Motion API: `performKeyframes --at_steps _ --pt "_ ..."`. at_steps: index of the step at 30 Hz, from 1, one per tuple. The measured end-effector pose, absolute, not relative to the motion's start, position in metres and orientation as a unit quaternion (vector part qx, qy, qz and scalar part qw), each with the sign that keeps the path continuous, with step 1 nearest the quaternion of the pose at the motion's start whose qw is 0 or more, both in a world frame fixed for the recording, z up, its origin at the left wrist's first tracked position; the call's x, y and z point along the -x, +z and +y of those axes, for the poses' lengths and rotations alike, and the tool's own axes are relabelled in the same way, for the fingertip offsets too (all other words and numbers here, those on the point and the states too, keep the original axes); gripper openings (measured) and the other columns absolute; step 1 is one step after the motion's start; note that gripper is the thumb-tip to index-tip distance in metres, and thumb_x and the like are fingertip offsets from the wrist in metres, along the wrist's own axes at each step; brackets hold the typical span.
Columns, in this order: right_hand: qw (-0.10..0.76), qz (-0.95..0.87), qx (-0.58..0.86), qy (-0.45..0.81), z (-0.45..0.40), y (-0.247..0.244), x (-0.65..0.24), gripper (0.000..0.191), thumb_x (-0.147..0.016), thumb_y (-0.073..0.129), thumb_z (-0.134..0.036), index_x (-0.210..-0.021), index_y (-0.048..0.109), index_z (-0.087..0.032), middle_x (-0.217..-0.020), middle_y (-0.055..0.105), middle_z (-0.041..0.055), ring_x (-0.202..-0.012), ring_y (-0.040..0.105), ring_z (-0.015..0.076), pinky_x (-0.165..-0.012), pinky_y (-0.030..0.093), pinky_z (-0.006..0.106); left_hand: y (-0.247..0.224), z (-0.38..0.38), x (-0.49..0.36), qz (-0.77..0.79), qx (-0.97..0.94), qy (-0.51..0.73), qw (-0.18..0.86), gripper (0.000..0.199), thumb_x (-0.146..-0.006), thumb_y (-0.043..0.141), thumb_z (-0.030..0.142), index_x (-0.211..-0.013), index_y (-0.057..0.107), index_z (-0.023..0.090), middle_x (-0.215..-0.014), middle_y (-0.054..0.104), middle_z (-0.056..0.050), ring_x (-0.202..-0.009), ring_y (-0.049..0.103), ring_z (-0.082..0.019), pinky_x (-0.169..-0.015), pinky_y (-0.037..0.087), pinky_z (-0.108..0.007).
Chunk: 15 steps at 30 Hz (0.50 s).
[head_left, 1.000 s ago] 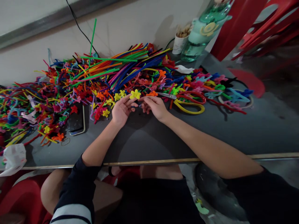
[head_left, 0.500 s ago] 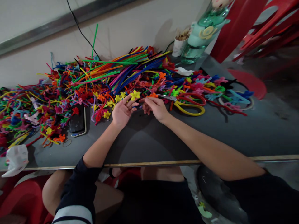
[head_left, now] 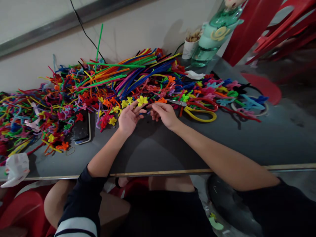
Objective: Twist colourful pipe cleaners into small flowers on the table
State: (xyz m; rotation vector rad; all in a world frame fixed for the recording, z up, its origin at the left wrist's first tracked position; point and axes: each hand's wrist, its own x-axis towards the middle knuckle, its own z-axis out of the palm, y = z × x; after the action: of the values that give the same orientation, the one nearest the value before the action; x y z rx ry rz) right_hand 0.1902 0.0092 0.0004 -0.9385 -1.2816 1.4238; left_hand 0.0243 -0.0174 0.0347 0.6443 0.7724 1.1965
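Observation:
My left hand (head_left: 129, 119) is palm up, its fingers spread, beside a yellow pipe-cleaner flower (head_left: 142, 101) at its fingertips; whether the fingers grip it I cannot tell. Just to the right, my right hand (head_left: 164, 114) has its thumb and fingers pressed together, and what they hold, if anything, is too small to name. Behind the hands lies a heap of colourful pipe cleaners (head_left: 138, 67). An orange flower (head_left: 162, 100) sits just beyond my right hand, next to scissors (head_left: 201, 110) with red and yellow handles.
Two stacked phones (head_left: 82, 128) lie left of my hands on the grey table (head_left: 158, 154). At the back right stand a paper cup (head_left: 190, 47) and a green bottle (head_left: 207, 42). Crumpled white tissue (head_left: 17, 168) is at the left edge.

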Motion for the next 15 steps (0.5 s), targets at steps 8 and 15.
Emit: performKeyframes --at_steps 8,15 --pt "0.477 -0.537 0.382 0.581 0.0101 -0.0019 -0.1913 0.041 -0.077 0.065 -0.060 -0.081 0.066 -0.020 -0.061 0.057 -0.0022 -0.045 0.054 0.0089 -0.039 0.037 0.022 0.0334 -0.0175 -0.0249 0.366 -0.301 0.521 0.710 0.047 -0.093 0.033 0.042 -0.122 0.060 0.017 -0.116 0.070 -0.012 -0.087 0.066 -0.019 -0.076 0.046 -0.031" --pt "0.472 -0.540 0.395 0.574 0.0096 -0.0016 -0.1912 0.039 -0.078 0.064 -0.059 -0.078 0.062 -0.021 -0.061 0.057 -0.0011 -0.046 0.053 0.0101 -0.039 0.037 0.024 0.0326 -0.0175 -0.0258 0.373 -0.321 0.502 0.711 0.047 -0.092 0.034 0.048 -0.115 0.062 0.018 -0.113 0.071 -0.011 -0.096 0.067 -0.022 -0.083 0.049 -0.035"
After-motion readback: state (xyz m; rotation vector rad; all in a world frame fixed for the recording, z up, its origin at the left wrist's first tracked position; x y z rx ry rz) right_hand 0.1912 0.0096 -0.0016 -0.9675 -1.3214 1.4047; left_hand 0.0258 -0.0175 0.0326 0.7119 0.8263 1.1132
